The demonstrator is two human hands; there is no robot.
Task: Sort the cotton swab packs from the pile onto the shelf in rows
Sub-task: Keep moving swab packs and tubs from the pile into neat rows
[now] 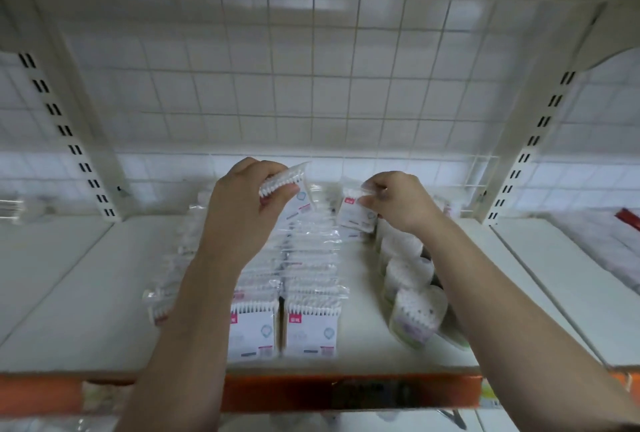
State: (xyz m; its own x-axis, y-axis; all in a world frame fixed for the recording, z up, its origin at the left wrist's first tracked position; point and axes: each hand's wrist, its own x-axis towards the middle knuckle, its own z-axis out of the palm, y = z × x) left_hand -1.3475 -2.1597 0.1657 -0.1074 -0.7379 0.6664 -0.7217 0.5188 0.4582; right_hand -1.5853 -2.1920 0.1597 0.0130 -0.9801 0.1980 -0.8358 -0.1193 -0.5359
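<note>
My left hand (239, 203) holds a clear cotton swab pack (294, 189) raised above the back of the rows, swab tips showing under the fingers. My right hand (394, 199) grips another swab pack (356, 215) by its top edge at the back right. Below them, rows of swab packs (311, 293) stand upright on the white shelf (367, 338), running front to back. The two front packs show white labels with red tags. A further row at the left is partly hidden behind my left forearm.
Round tubs of cotton swabs (415, 307) lie in a line right of the rows. A wire grid (311, 85) backs the shelf, with slotted uprights (65, 130) on both sides. The shelf's front edge carries an orange strip (346, 393). Neighbouring shelves hold more packaged goods.
</note>
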